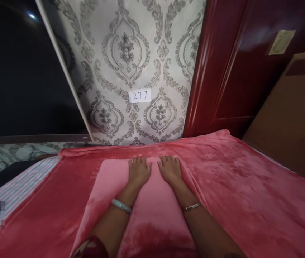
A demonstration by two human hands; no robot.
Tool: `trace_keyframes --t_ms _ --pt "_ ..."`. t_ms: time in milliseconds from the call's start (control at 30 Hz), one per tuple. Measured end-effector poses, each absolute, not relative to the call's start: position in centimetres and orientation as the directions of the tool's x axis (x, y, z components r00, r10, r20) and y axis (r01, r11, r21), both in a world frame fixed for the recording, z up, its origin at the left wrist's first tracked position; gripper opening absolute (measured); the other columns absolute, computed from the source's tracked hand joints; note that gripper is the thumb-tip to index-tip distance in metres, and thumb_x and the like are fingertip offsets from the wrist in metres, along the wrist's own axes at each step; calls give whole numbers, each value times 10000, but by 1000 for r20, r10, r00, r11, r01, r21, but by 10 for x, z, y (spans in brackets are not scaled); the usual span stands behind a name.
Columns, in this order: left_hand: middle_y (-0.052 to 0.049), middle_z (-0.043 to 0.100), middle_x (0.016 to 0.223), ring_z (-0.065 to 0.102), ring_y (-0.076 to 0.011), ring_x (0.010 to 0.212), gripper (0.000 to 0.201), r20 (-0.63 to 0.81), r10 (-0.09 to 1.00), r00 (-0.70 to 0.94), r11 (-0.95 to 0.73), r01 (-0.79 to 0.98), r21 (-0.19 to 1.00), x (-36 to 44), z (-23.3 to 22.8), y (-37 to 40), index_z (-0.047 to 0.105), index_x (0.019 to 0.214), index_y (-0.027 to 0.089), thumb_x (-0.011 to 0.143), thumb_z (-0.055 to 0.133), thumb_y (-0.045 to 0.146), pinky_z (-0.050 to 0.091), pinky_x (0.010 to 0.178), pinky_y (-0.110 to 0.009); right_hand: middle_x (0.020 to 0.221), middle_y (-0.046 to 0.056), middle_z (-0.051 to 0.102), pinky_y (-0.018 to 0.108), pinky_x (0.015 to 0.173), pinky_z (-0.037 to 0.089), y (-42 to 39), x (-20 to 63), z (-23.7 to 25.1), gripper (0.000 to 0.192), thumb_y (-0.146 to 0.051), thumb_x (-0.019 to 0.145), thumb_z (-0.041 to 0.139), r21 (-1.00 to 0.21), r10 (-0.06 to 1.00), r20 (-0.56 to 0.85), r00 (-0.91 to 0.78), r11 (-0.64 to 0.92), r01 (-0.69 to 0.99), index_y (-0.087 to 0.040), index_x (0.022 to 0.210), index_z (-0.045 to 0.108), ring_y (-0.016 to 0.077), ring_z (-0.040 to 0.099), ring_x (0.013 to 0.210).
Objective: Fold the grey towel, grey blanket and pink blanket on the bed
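A pink plush blanket (pixel 155 204), folded into a long panel, lies in front of me. Flat on its far end rests my left hand (pixel 139 170), fingers stretched out and pointing at the wall. My right hand (pixel 170 168) lies palm down beside it, fingers also spread, near the panel's far right corner. A strip of pink cloth separates the two hands, and neither grips anything. Under the panel a wider red-pink plush cover (pixel 238 179) spreads out to both sides. A pale bangle circles my left wrist and a thin bracelet my right.
Patterned wallpaper (pixel 125 50) with a paper label (pixel 139 95) reading 277 rises behind the cover. At left stands a large dark screen (pixel 28 79); at right are a dark red wooden panel (pixel 222 71) and a brown board (pixel 292 118). Striped cloth (pixel 28 179) shows at the left edge.
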State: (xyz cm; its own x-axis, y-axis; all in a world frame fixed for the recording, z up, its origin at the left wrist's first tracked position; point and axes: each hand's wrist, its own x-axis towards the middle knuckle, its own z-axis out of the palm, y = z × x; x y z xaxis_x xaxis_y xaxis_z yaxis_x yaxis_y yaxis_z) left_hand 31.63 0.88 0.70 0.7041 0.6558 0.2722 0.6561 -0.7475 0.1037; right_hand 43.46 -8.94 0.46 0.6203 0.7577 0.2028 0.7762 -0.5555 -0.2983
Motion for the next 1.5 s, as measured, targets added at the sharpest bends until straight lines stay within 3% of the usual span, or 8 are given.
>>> trace_keyframes --t_ms 233,467,667,800,1033,1267,1400,1500 --pt "-176 542 1465 467 -319 1358 558 236 688 686 -720 686 105 313 15 3 532 1413 151 976 362 452 278 1165 -540 1379 135 602 502 1122 239 -91 434 -1 464 -354 1011 352 -258 759 235 607 -553 792 -189 1371 594 300 491 1280" --pt "-217 401 1569 282 -386 1489 646 130 802 583 -596 796 104 251 50 30 479 1471 151 950 381 519 101 1198 -652 1392 148 589 482 1109 284 -94 431 13 474 -347 1026 328 -235 788 187 587 -544 805 -167 1392 569 286 487 1301" --pt "-146 300 1639 241 -448 1488 676 90 866 492 -500 849 167 207 40 40 410 1523 220 956 278 563 309 1108 -685 1549 109 436 599 1129 260 -125 443 15 506 -412 1017 366 -244 782 134 609 -570 785 -238 1476 488 327 355 1423" --pt "-127 297 1641 317 -462 1443 691 108 870 481 -493 846 202 207 24 39 372 1543 231 956 252 575 386 1070 -631 1642 67 268 563 1096 357 -147 449 -3 584 -488 1014 336 -340 725 136 675 -606 719 -271 1554 370 351 383 1403" --pt "-151 333 1616 414 -446 1373 686 161 858 489 -513 836 194 207 19 43 388 1533 203 958 245 550 384 1071 -599 1635 66 284 478 1119 355 -146 453 -7 578 -479 1016 354 -365 734 161 660 -577 731 -257 1549 381 320 416 1383" --pt "-155 284 1643 336 -392 1460 717 86 856 510 -517 838 173 210 25 48 332 1561 192 960 227 567 365 1117 -537 1651 47 247 463 1141 333 -153 448 3 585 -488 1023 324 -362 728 136 672 -595 718 -261 1561 354 309 374 1417" --pt "-175 272 1643 289 -434 1474 720 68 858 510 -514 843 158 201 42 30 378 1543 203 942 298 591 313 1126 -634 1660 48 218 489 1150 317 -160 445 20 586 -496 1033 298 -346 733 48 678 -625 700 -266 1572 331 322 326 1450" --pt "-143 240 1660 187 -404 1518 684 94 807 583 -591 796 132 187 51 -7 380 1542 235 950 327 573 202 1176 -650 1659 62 220 590 1170 227 -176 428 30 589 -526 1028 314 -329 750 52 660 -611 720 -281 1562 354 359 202 1499"
